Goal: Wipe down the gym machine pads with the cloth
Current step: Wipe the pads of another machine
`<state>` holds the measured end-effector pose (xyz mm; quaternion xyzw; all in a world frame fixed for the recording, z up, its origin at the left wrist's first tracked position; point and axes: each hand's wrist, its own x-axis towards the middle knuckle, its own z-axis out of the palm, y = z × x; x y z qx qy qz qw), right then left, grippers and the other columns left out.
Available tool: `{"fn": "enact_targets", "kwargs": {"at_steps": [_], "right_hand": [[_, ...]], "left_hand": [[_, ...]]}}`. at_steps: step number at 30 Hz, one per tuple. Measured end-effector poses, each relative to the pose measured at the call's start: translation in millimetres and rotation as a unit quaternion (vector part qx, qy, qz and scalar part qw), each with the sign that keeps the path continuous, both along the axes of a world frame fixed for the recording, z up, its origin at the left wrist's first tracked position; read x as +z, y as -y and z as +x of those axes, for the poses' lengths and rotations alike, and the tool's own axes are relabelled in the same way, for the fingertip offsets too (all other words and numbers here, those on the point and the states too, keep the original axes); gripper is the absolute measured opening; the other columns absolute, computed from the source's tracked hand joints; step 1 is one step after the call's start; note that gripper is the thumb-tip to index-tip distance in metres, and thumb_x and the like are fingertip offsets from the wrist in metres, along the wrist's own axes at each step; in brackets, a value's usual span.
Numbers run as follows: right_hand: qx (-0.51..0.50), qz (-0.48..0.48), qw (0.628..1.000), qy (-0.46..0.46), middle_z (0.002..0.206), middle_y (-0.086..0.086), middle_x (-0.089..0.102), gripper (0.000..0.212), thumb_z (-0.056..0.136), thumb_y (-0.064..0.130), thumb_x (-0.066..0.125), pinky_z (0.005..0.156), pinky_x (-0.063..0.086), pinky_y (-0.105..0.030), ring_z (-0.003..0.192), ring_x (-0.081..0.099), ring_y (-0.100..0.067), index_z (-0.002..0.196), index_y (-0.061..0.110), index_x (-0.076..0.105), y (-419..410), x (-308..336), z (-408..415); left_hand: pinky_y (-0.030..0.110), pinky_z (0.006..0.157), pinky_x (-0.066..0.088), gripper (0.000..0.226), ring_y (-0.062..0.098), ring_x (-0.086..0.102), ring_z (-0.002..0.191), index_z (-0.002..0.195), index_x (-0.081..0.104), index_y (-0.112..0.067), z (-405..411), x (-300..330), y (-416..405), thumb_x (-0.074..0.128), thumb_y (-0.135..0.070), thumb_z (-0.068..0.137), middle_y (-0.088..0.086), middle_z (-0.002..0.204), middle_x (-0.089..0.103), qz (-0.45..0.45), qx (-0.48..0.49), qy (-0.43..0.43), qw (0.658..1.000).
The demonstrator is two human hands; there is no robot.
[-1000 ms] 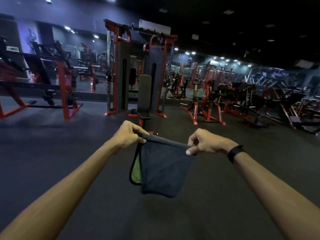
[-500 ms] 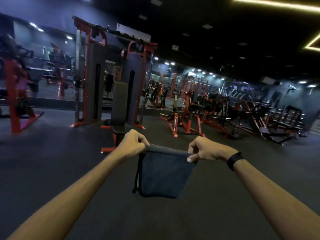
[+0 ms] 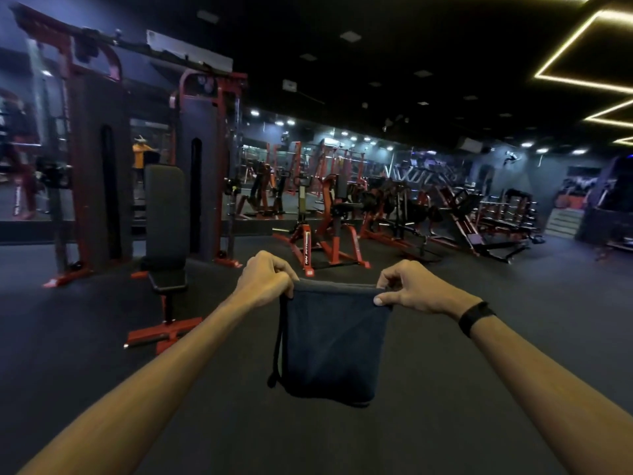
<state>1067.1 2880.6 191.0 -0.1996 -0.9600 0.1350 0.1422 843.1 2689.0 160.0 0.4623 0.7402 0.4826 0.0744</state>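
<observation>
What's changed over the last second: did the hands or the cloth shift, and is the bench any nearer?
The view swung right and came closer: the upright bench slid left of the hands and looms larger. The cloth's green inner layer, showing a second ago, is now almost hidden. Unchanged: left hand and right hand grip the dark cloth by its top edge, hanging clear of any pad.

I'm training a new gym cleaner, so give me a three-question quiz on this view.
1. True or false: the cloth is already touching a pad.
2. Which hand wears the black wristband? A) left B) right
3. Fill in: the nearest padded machine is the upright ____, ahead on the left.

Key: 1 false, it hangs between the left hand and right hand, both pinching its top edge. 2 B. 3 bench.
</observation>
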Motion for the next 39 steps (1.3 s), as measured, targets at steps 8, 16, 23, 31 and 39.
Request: {"fn": "enact_targets", "kwargs": {"at_steps": [8,16,23,31,39], "right_hand": [[0.003,0.047,0.998,-0.043,0.079,0.012,0.064,0.021,0.081,0.026,0.084,0.067,0.043,-0.022,0.074,0.058,-0.001,0.075,0.027,0.064,-185,61,-68],[0.023,0.041,0.998,-0.036,0.083,0.015,0.059,0.024,0.084,0.027,0.081,0.069,0.041,-0.026,0.078,0.054,-0.004,0.080,0.030,0.058,-336,27,-159],[0.004,0.029,0.999,-0.015,0.083,0.011,0.059,0.028,0.084,0.025,0.081,0.070,0.042,-0.029,0.079,0.054,-0.007,0.078,0.035,0.055,-467,10,-230],[-0.073,0.039,0.995,-0.051,0.081,0.011,0.059,0.029,0.083,0.023,0.082,0.074,0.050,-0.042,0.077,0.057,-0.013,0.078,0.033,0.055,-616,38,-301],[-0.095,0.018,0.994,-0.059,0.087,0.008,0.062,0.016,0.086,0.023,0.078,0.078,0.050,-0.042,0.084,0.058,-0.014,0.087,0.023,0.062,-741,9,-361]], "left_hand": [[0.050,0.075,0.056,0.036,0.014,0.063,0.063,0.059,0.060,-0.027,-72,46,-187,0.058,0.006,0.073,-0.012,0.052,0.061,0.083,0.003,-0.004,0.997],[0.024,0.061,0.049,0.047,0.006,0.062,0.067,0.057,0.076,-0.023,-165,31,-323,0.055,0.017,0.071,0.001,0.072,0.069,0.032,-0.075,-0.041,0.996],[0.019,0.072,0.042,0.044,-0.007,0.058,0.074,0.074,0.077,-0.028,-245,12,-466,0.061,0.013,0.082,-0.014,0.079,0.062,-0.036,-0.125,-0.082,0.988],[0.026,0.081,0.044,0.008,-0.001,0.051,0.084,0.097,0.074,-0.032,-322,40,-637,0.070,-0.032,0.091,-0.025,0.089,0.050,-0.031,-0.128,-0.214,0.968],[0.028,0.078,0.041,0.004,0.006,0.051,0.093,0.094,0.067,-0.033,-387,9,-774,0.070,-0.034,0.091,-0.007,0.105,0.057,-0.042,-0.130,-0.233,0.963]]}}
